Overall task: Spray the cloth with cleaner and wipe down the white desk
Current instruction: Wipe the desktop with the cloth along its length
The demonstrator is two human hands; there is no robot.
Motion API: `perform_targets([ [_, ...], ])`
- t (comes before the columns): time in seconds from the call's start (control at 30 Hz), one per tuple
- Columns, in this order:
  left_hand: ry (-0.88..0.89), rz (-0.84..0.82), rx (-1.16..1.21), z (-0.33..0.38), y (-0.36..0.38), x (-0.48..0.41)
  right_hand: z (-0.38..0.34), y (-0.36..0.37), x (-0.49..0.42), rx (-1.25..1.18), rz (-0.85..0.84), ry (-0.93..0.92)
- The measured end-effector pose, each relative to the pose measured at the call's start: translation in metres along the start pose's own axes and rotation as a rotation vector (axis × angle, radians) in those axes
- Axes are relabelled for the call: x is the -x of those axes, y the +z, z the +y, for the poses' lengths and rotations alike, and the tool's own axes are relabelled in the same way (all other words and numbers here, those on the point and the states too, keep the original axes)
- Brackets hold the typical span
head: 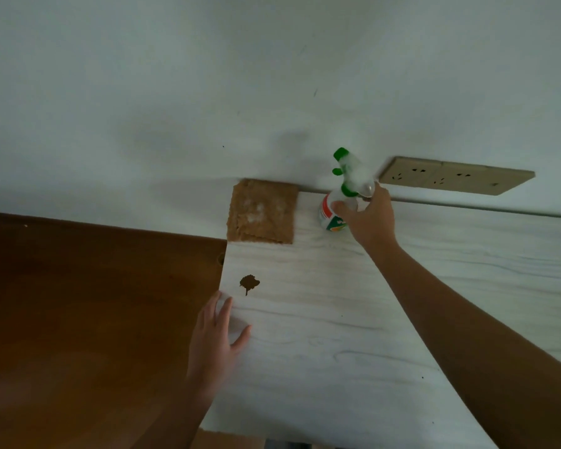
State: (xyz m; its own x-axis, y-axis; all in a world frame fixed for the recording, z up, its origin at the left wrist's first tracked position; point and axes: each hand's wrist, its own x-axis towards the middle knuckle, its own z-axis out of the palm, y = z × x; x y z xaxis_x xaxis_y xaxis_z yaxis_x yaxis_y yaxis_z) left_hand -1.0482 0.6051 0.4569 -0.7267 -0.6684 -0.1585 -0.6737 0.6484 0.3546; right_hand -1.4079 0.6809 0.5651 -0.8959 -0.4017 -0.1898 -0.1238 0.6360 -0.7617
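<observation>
Green and white plastic is what your right hand (368, 218) has hold of: the fingers are curled round the upper body of the spray bottle (327, 215), just under its trigger head. The bottle stands upright at the back of the white desk (353, 319), close to the wall (208, 92). It looks light and rigid, though its smooth sides could turn slick if cleaner runs down them, so grip high at the neck where a finger can reach the trigger. Your left hand (216, 332) holds nothing; it lies flat with straight, spread fingers on the desk's left edge. Just beyond its fingertips is a dark brown stain (249, 283), apart from the hand. Further back, in the desk's far left corner and just left of the bottle, lies the brown cloth (263, 210). It is folded flat in layers with pale frothy patches on top, which I take to be cleaner already on it. Expect it to be soft, limp and light, and liable to bunch or unfold if you pinch one corner. Better to lay your palm over the whole pad, damp face turned down, and push. Beside the desk is a brown wooden surface (94, 303), and a beige socket strip (457, 175) is on the wall to the right of the bottle; keep spray off it.
</observation>
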Motion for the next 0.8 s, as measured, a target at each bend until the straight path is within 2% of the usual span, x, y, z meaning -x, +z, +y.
perform_targets([
  [0.2, -0.012, 0.003, 0.000, 0.002, 0.004, 0.002, 0.015, 0.018, 0.001, 0.048, 0.001, 0.019],
  [0.37, -0.022, -0.003, 0.002, 0.001, 0.006, 0.004, 0.013, 0.023, -0.014, 0.033, -0.018, -0.047],
  [0.53, -0.020, 0.006, 0.010, 0.002, 0.004, 0.005, 0.014, 0.027, 0.010, -0.053, -0.017, 0.098],
  [0.67, -0.022, 0.001, 0.033, 0.002, 0.003, 0.004, 0.029, 0.040, 0.049, -0.070, -0.203, 0.225],
  [0.8, -0.023, 0.020, 0.050, 0.000, 0.005, 0.005, 0.020, 0.063, 0.043, -0.088, -0.390, 0.257],
])
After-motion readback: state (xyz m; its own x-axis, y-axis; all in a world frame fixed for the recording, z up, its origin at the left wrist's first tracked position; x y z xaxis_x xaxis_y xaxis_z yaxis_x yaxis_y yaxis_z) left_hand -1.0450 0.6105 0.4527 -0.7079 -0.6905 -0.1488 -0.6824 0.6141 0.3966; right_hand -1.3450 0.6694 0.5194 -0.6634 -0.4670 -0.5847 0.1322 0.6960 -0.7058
